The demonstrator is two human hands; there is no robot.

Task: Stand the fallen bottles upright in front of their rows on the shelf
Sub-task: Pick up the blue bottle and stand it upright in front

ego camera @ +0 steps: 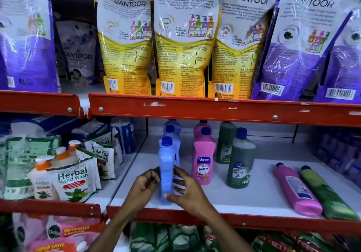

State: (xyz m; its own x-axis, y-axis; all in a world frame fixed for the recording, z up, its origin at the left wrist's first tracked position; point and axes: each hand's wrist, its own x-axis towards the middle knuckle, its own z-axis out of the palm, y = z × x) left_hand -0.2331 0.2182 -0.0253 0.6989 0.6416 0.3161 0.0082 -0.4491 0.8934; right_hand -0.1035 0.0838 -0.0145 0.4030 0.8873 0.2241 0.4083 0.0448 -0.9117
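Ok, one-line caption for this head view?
Both hands set a blue bottle upright at its row's front; pink bottle and green bottle lie fallen at right.

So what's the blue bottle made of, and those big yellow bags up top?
The blue bottle looks like plastic: smooth, matte, moulded in one colour with a darker screw cap. The yellow bags look like thin glossy plastic film, judging by their wrinkles and bright streaky reflections. Neither can be confirmed by sight alone.

"SANTOOR" on yellow pouch (185,37)
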